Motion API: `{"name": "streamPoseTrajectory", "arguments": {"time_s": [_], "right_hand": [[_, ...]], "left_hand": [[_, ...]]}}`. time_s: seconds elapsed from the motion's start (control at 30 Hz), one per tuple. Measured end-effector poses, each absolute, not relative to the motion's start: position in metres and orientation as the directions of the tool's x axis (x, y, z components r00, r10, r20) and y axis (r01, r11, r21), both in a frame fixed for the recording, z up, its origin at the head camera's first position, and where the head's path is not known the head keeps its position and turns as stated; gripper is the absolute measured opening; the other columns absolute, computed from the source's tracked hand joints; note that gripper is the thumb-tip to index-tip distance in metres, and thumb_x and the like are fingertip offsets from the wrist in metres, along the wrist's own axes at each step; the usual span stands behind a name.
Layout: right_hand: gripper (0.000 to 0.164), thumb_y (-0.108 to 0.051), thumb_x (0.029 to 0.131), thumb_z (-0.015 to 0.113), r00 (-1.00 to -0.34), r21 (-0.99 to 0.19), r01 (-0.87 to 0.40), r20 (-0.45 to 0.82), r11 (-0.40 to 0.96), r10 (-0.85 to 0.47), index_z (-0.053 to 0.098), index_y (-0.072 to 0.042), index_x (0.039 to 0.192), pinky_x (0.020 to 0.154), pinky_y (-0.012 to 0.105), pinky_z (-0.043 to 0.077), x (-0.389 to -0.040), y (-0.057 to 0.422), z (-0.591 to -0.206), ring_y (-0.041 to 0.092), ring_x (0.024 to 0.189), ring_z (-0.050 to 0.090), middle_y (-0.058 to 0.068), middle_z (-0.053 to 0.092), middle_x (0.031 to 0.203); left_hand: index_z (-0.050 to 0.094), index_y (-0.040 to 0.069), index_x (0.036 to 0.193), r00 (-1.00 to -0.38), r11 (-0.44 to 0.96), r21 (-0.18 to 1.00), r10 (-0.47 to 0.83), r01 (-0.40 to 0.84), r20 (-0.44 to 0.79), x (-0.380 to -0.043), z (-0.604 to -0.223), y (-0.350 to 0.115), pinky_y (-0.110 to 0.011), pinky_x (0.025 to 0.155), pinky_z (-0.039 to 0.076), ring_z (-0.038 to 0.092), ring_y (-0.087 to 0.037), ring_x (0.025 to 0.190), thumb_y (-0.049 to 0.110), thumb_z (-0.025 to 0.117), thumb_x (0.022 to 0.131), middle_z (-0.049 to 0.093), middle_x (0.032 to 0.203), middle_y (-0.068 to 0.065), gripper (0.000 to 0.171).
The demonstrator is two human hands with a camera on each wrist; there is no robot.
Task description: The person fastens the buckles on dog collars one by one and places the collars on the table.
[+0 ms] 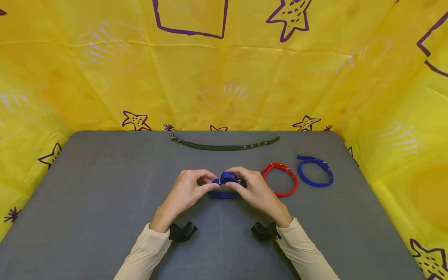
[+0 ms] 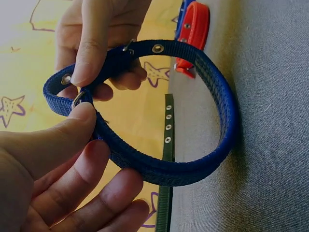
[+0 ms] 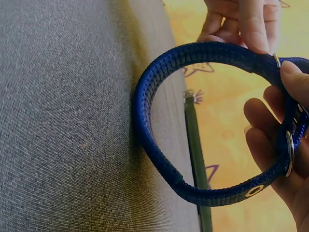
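Observation:
A blue dog collar (image 1: 224,195), formed into a loop, is held between both hands over the middle of the table. My left hand (image 1: 187,188) pinches it beside a metal ring (image 2: 78,99), thumb on top, the other fingers spread below the strap. On the other side, my right hand (image 1: 255,190) grips the collar near its buckle (image 3: 289,153), with the thumb pressing the strap. Between the two thumbs the strap's eyeleted end bends up into a small loop (image 2: 55,104). In the wrist views the padded part hangs toward the table.
To the right of my right hand lies a red collar (image 1: 280,166), fastened in a ring. Beyond it rests another blue collar (image 1: 327,168), also looped. A dark green collar (image 1: 217,147) stretches out flat along the back of the grey table (image 1: 105,194). Yellow patterned cloth (image 1: 224,70) surrounds the table.

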State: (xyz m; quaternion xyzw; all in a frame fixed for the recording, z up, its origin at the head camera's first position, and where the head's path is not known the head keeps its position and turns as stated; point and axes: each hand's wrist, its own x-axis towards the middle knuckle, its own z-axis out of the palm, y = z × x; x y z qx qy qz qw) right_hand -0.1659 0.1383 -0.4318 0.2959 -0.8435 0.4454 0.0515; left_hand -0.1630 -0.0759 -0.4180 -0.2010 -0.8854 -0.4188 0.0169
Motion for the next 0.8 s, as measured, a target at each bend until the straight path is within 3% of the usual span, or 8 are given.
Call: {"name": "streamPoseTrajectory", "arguments": {"time_s": [0.2, 0.5, 0.8], "right_hand": [[0.026, -0.021, 0.085, 0.064, -0.795, -0.696, -0.583, 0.381, 0.419, -0.473, 0.059, -0.016, 0.110, 0.067, 0.020, 0.050, -0.167, 0.138, -0.432, 0.003, 0.079, 0.059, -0.004, 0.066, 0.095], [0.025, -0.020, 0.085, 0.065, -0.766, -0.657, -0.627, 0.420, 0.419, -0.487, 0.060, -0.016, 0.110, 0.069, 0.019, 0.050, -0.168, 0.135, -0.434, 0.002, 0.082, 0.060, -0.005, 0.066, 0.096], [0.021, -0.016, 0.084, 0.066, -0.766, -0.648, -0.627, 0.411, 0.432, -0.495, 0.060, -0.015, 0.104, 0.064, 0.018, 0.047, -0.165, 0.136, -0.432, 0.002, 0.076, 0.057, -0.005, 0.065, 0.092]], "left_hand": [[0.071, 0.014, 0.088, -0.920, 0.570, 0.742, 0.354, 0.354, 0.167, -0.164, -0.418, -0.078, -0.019, 0.055, 0.046, 0.057, 0.000, 0.061, 0.025, 0.072, 0.078, 0.065, 0.071, 0.010, 0.015], [0.069, 0.012, 0.089, -0.918, 0.583, 0.740, 0.378, 0.335, 0.118, -0.166, -0.415, -0.084, -0.018, 0.059, 0.046, 0.060, 0.001, 0.064, 0.023, 0.072, 0.078, 0.068, 0.072, 0.007, 0.015], [0.065, 0.015, 0.090, -0.895, 0.560, 0.756, 0.440, 0.340, 0.077, -0.166, -0.414, -0.087, -0.020, 0.060, 0.046, 0.060, -0.001, 0.064, 0.024, 0.069, 0.081, 0.067, 0.074, 0.007, 0.014]]}}
